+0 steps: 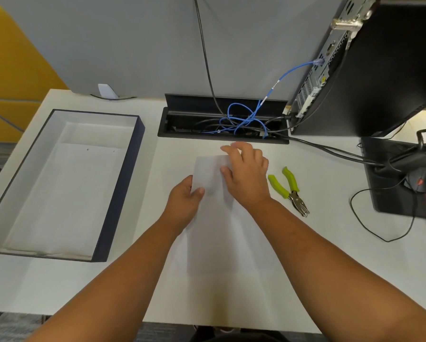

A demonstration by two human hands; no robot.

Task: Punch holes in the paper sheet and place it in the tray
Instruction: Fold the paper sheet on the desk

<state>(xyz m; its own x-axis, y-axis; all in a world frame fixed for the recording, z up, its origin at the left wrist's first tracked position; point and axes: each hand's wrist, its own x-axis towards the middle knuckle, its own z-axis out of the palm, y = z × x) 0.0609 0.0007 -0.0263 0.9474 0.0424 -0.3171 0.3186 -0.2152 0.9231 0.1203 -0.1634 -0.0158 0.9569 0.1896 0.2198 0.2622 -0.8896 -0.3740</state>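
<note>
Punching seems not yet begun: the punch (289, 190) lies untouched on the desk (330, 255). Left hand (183, 202) pinches the paper (214, 230), right hand (246, 172) presses it flat, beside the tray (119, 191).

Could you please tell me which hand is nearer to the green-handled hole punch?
The right hand: it rests on the white paper sheet just left of the green-handled hole punch. The left hand grips the sheet's far-left edge, farther away.
</note>
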